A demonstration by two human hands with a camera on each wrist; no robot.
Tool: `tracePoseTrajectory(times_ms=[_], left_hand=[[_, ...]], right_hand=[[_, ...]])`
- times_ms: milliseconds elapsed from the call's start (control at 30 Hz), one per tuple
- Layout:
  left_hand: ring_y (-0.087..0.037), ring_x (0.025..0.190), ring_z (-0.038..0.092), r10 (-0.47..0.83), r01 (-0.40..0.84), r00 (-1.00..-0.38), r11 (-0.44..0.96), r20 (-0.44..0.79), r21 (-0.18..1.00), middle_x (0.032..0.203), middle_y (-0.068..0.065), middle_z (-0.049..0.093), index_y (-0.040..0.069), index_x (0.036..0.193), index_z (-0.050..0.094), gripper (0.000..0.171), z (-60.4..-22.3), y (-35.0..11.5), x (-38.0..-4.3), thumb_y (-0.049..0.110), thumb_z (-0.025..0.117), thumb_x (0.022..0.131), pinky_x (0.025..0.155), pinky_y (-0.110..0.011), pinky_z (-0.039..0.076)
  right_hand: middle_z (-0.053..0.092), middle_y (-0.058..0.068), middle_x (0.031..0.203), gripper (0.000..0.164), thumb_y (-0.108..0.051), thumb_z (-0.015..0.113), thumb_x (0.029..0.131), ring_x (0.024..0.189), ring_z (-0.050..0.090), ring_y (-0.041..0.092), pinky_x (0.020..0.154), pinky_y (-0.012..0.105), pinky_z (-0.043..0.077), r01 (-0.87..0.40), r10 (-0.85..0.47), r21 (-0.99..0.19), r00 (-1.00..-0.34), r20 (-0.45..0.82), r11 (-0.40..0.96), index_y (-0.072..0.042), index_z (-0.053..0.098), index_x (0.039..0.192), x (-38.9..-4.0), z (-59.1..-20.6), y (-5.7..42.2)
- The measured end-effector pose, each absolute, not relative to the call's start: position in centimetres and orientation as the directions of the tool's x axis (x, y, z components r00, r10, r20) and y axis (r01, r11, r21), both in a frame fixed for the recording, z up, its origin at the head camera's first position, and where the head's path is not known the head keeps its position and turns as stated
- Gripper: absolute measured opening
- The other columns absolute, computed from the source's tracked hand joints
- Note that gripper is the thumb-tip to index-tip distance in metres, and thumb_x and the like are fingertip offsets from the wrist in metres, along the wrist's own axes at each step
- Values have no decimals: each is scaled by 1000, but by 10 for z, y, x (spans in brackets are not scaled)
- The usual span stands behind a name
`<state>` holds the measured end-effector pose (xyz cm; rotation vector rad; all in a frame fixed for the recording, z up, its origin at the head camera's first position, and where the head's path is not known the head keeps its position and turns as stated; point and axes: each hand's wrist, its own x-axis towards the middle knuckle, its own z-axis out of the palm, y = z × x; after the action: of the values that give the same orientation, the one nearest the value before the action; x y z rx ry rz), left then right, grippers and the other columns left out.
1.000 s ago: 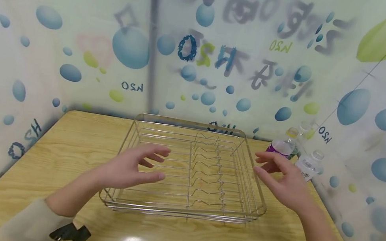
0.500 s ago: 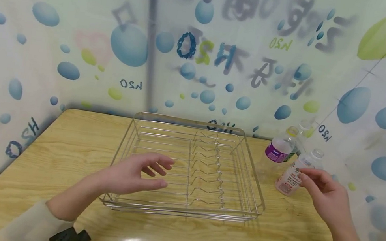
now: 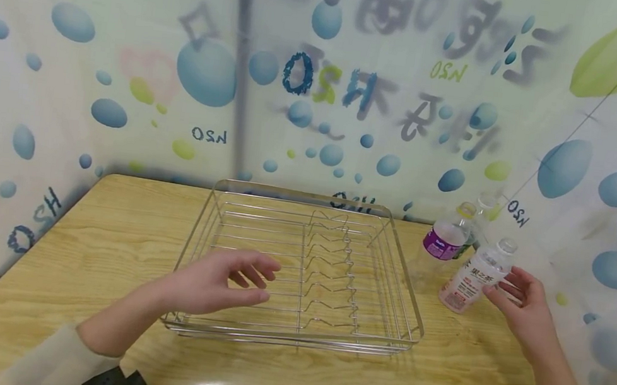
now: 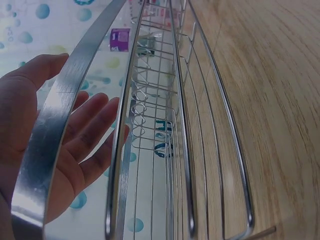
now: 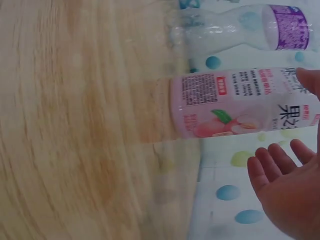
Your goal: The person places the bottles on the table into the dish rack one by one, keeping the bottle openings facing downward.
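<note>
A wire dish rack [image 3: 292, 337] of shiny metal stands on the table. Over its left part hovers my left hand [image 3: 218, 281], fingers loosely bent and thumb apart, holding nothing; the left wrist view has the hand [image 4: 75, 150] behind the rack's flat rim [image 4: 50, 130]. At the right, a clear bottle with a pink peach label [image 3: 472, 281] stands upright without a visible cap. My right hand [image 3: 524, 306] is at its right side, thumb in front of the label. In the right wrist view, the fingers [image 5: 272, 165] are apart from the bottle [image 5: 235, 105]; thumb contact cannot be told.
Behind the peach bottle stand a purple-labelled bottle [image 3: 442, 243] with a yellow neck and another clear bottle [image 3: 487, 203], partly hidden. The wooden table [image 3: 83, 217] meets patterned curtains [image 3: 320, 92] at the back and sides.
My right hand has moved right, from beside the rack's right edge to the peach-labelled bottle, its fingers spreading around the bottle's side. My left hand has shifted slightly right and down.
</note>
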<state>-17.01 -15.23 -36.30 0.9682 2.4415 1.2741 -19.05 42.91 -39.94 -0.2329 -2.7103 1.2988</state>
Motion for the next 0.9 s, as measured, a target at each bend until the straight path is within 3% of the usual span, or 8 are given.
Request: tracePoseTrajectory(times_ms=[67,133,300,433,500,700,767,900], left_hand=[[-27,122,75,646,451,-757,409,98,793,139,-5,73,14,148,65,46,-363,-152,-170,35,72,108,102,-32,61],[-24,121,75,646,450,-757,409,96,794,139,-5,73,14,148,65,45,-363,-152,-170,35,72,108,102,-32,61],[-18,119,74,646,449,-757,411,94,793,138,-3,73,15,147,66,45,-364,-151,-170,35,73,108,101,-31,61],[-18,119,74,647,452,-757,413,95,791,138,-3,73,16,148,66,44,-364,-151,-171,35,72,108,101,-32,61],[-18,120,74,647,453,-756,413,95,790,139,-3,73,16,148,65,44,-364,-151,-171,34,72,109,101,-33,62],[-19,120,74,647,451,-757,411,95,792,138,-4,73,14,149,65,45,-364,-149,-172,34,71,109,101,-33,62],[-19,120,74,645,450,-758,411,96,793,138,-3,73,15,149,65,45,-364,-149,-172,34,71,109,101,-32,61],[-19,120,74,641,444,-762,410,94,797,137,-3,73,15,148,65,44,-363,-149,-171,33,71,109,101,-32,61]], right_hand=[[23,35,175,98,-46,62,112,153,34,55,113,44,56,89,146,-785,-989,2,613,-2,1,174,-196,-404,430],[24,35,174,99,-46,63,112,153,33,57,112,47,56,83,121,-790,-993,-12,607,-1,0,174,-200,-407,429],[34,32,170,98,-47,65,110,145,43,45,86,12,47,58,111,-781,-994,15,621,0,7,174,-206,-411,427],[43,28,163,92,-44,66,110,126,53,12,84,11,47,33,102,-769,-994,42,639,-2,15,173,-208,-414,427],[45,27,162,89,-44,66,111,121,51,5,84,11,48,33,101,-762,-994,43,647,-2,18,173,-207,-414,428],[41,29,166,92,-51,63,111,141,49,41,96,34,56,89,148,-742,-989,13,665,-1,16,173,-197,-406,427],[48,18,161,88,-47,65,110,138,52,31,97,31,57,63,144,-751,-989,44,657,-4,20,173,-191,-402,427],[52,-22,138,74,-32,69,110,115,53,-4,84,6,50,-50,85,-771,-987,135,635,-15,30,171,-179,-392,425]])
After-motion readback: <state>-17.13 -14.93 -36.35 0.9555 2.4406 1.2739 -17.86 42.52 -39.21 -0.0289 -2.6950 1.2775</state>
